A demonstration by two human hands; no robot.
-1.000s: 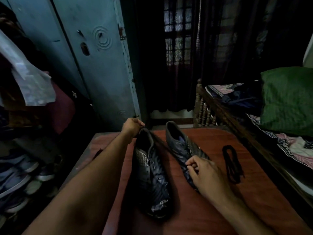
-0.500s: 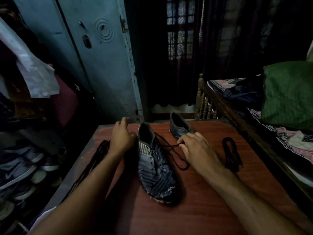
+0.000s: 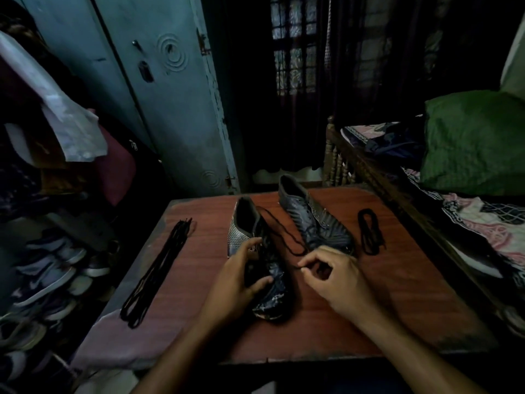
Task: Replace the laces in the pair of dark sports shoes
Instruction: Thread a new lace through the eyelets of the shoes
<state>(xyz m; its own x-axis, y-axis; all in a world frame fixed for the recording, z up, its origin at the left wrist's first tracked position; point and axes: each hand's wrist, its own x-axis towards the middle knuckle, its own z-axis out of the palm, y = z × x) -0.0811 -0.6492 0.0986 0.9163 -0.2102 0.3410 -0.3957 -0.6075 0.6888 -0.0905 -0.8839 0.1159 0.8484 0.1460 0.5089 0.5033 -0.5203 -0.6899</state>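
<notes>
Pinching the lace (image 3: 284, 234) end, the right hand (image 3: 338, 280) sits right of the near shoe (image 3: 255, 251), which the left hand (image 3: 235, 282) grips, toe nearest.

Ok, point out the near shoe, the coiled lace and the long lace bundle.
Near shoe (image 3: 241, 223), head view, on its heel opening.
Coiled lace (image 3: 369, 231), head view, on the middle of the loop.
Long lace bundle (image 3: 154, 271), head view, on its mid-length.

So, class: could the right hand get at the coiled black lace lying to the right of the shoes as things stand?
Probably yes. The coiled lace lies on bare table beyond the right hand, nothing between them, but that hand would first have to drop the lace end it pinches.
</notes>
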